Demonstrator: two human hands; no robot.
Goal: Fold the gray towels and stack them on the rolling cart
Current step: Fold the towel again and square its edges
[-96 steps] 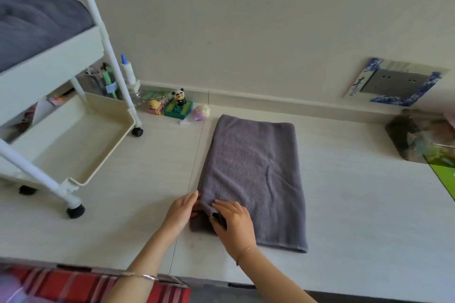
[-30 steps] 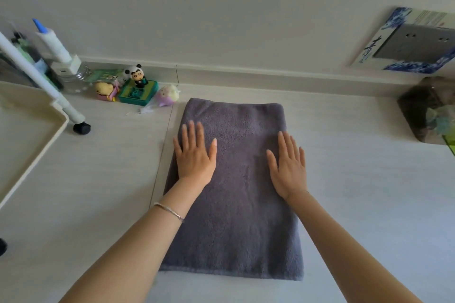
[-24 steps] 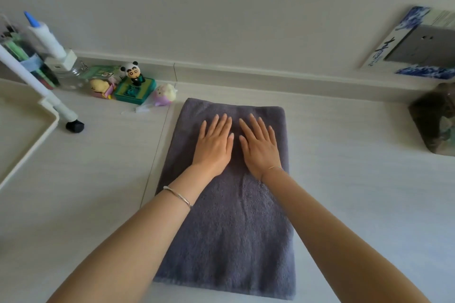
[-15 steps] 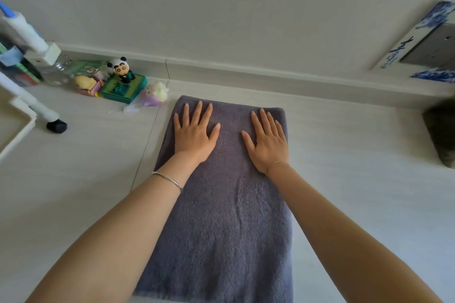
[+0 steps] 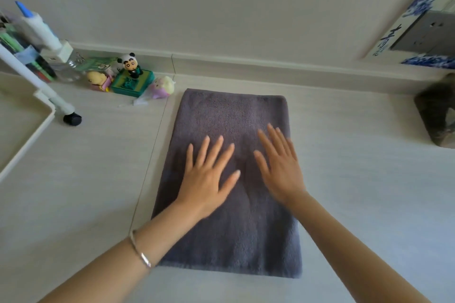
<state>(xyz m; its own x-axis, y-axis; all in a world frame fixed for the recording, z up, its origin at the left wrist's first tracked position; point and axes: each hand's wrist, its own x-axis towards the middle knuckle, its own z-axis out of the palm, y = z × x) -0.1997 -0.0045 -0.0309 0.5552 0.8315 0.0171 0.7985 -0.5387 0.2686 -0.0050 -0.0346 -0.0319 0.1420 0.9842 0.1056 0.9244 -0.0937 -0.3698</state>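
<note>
A gray towel (image 5: 231,115), folded into a long rectangle, lies flat on the pale floor with its short far edge toward the wall. My left hand (image 5: 209,174) rests palm down on the towel's middle, fingers spread. Beside it my right hand (image 5: 280,162) also lies flat on the towel, nearer the right edge, slightly blurred. Neither hand holds anything. The white rolling cart (image 5: 32,115) stands at the far left, with only a low tray corner, a post and one black wheel in view.
Small toys sit by the wall left of the towel: a panda figure on a green box (image 5: 131,76), a pink doll (image 5: 98,80), a purple plush (image 5: 161,86). A glue bottle (image 5: 41,29) stands at far left. A dark object (image 5: 435,115) lies at the right edge.
Both hands have slid back along the towel from its far end toward its middle, staying flat and spread. The view has pulled back, so the towel's near edge shows.
</note>
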